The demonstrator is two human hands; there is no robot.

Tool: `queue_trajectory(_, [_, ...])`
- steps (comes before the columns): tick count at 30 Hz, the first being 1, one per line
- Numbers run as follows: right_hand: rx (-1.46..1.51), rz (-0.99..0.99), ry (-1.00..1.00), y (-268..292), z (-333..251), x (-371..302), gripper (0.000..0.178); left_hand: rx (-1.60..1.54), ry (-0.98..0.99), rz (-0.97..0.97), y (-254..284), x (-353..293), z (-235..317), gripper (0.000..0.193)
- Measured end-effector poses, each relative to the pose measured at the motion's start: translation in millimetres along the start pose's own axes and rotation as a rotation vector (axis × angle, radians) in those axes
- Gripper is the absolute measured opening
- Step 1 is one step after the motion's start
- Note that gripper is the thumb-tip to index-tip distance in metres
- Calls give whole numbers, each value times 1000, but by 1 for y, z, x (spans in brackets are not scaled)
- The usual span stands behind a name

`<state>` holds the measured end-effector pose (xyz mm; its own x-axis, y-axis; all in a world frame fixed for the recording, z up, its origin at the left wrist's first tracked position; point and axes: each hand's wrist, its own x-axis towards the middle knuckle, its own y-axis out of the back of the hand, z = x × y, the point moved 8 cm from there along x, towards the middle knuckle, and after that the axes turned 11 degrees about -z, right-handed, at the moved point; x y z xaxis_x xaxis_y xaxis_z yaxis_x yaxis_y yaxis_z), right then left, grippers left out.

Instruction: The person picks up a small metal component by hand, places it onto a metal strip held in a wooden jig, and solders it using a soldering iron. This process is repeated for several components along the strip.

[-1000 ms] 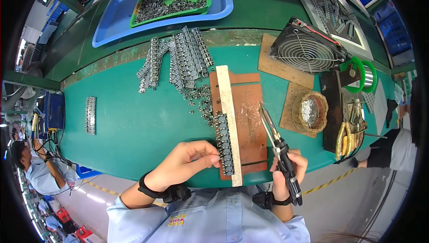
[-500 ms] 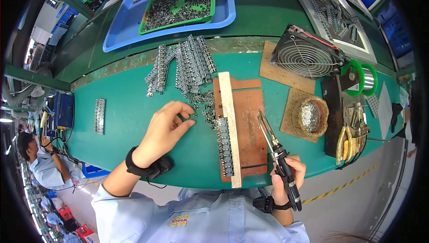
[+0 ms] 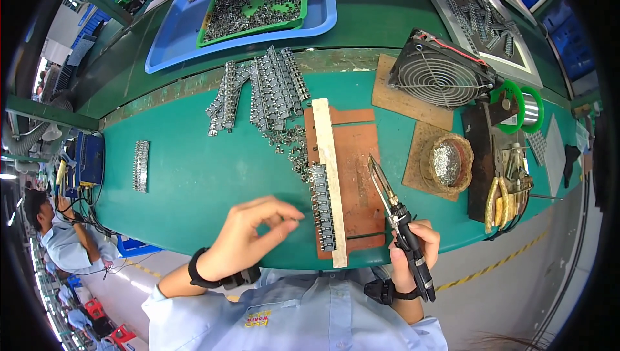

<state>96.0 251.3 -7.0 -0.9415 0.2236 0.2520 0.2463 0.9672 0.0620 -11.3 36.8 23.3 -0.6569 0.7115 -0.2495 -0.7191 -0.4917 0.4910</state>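
Note:
My left hand [image 3: 248,231] hovers over the green mat, thumb and forefinger pinched on a small metal part [image 3: 298,220] mostly hidden by the fingertips. Just right of it, a strip of small circuit boards [image 3: 323,209] lies along a pale wooden bar [image 3: 330,183] on a reddish-brown board [image 3: 358,189]. In my right hand [image 3: 418,251] is a soldering iron [image 3: 407,238] with a black handle, its slim metal tip end pointing up and away over the brown board. A pile of loose metal parts [image 3: 294,147] lies beyond my left hand, beside the bar.
Several board strips [image 3: 274,89] are heaped behind the loose parts, and a single strip [image 3: 141,167] lies far left. To the right stand a fan [image 3: 442,73], a round pot [image 3: 449,164], a solder wire spool [image 3: 531,112] and a metal stand [image 3: 481,176]. A blue tray [image 3: 174,38] holds a green tray [image 3: 302,2].
My left hand has come away from the loose parts, toward me and right, and its fingertips have closed in a pinch. My right hand keeps the soldering iron in nearly the same place.

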Motion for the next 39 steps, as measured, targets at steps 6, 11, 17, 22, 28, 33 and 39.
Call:
queue_trajectory(6, [-7,7,4,-1,-1,0,37,-848,221,-114,-42,-9,-30,15])
queue_trajectory(11, [10,17,-4,0,0,-1,38,-997,252,-95,-50,-6,-29,11])
queue_trajectory(17, [-12,-3,-1,0,1,-2,38,-1084,309,-92,-58,-4,-36,9])
queue_trajectory(22, [-15,5,-3,1,1,-3,38,-1112,256,-59,-57,0,-31,12])
queue_trajectory(28, [-7,3,10,1,2,-2,38,-1110,235,19,-51,5,-28,20])
queue_trajectory(33, [-21,0,14,1,2,-2,37,-1066,194,-78,-51,8,-28,20])
queue_trajectory(39, [19,6,-22,2,3,-5,38,-941,230,-225,-55,7,-33,9])
